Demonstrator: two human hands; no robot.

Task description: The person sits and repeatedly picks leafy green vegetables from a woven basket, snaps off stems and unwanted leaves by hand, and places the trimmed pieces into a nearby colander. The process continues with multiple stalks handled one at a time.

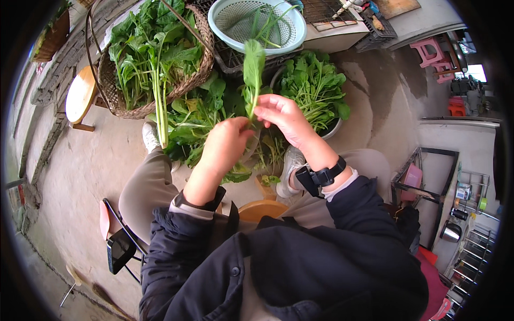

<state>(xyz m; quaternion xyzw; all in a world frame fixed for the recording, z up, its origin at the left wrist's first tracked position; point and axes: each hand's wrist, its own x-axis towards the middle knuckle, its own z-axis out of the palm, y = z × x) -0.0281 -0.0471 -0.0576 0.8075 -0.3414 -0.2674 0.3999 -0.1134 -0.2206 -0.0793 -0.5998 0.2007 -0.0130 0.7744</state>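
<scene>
Between my two hands stands a leafy green stalk (253,74), its blade pointing away from me. My right hand (281,117) pinches the stem between thumb and fingers. Just below, my left hand (227,140) has its thumb and forefinger closed at the stem's lower end; the exact grip there is partly hidden. Under my hands lies a heap of loose leaves (192,128), some yellowed. To the left a woven basket (207,66) holds bunches of leafy greens (160,48). Right of my hands, a metal basin (336,127) is filled with greens (311,86).
A pale blue plastic colander (219,30) with a few long green leaves rests on a black crate (231,66) ahead. A small wooden stool (80,94) stands at left. My shoes flank the leaf heap. A black metal frame (435,152) is at right.
</scene>
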